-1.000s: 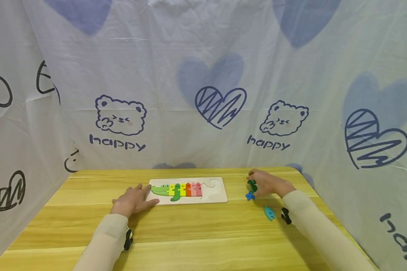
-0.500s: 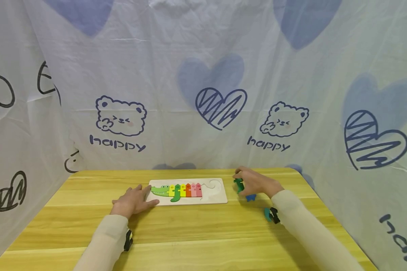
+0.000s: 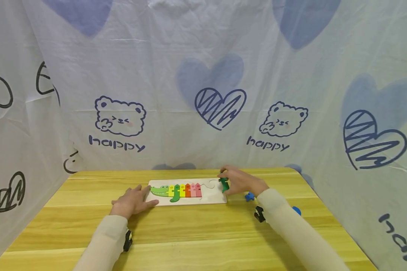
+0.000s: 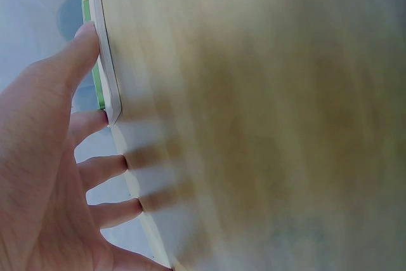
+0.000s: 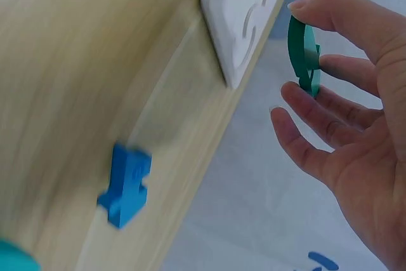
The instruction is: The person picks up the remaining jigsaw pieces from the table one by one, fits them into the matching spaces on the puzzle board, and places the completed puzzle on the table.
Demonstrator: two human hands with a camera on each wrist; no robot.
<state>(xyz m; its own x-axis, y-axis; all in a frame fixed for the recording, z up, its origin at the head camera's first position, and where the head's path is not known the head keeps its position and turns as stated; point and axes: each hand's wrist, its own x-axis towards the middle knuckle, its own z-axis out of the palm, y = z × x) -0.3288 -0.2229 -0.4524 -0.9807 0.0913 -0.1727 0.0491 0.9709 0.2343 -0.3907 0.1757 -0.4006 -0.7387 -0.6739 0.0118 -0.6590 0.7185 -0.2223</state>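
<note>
A crocodile puzzle board (image 3: 214, 196) lies on the table, its green head (image 3: 160, 191) and colored body pieces (image 3: 188, 190) set in a row, with bare outlines at its right end. My left hand (image 3: 130, 201) rests at the board's left end, fingers spread; the left wrist view shows the thumb (image 4: 85, 46) against its edge. My right hand (image 3: 242, 181) pinches a green puzzle piece (image 5: 298, 46) between thumb and fingers, raised at the board's right end. A small blue puzzle piece (image 3: 249, 196) lies below that hand.
Another blue piece (image 3: 296, 211) shows beside the right sleeve, partly hidden. A teal piece (image 5: 16, 257) is cut off at the corner of the right wrist view. A printed cloth (image 3: 169, 143) hangs behind the wooden table (image 3: 176, 241).
My right hand has carried the green puzzle piece left, from beside the blue piece to the board's right end. My left hand has stayed put.
</note>
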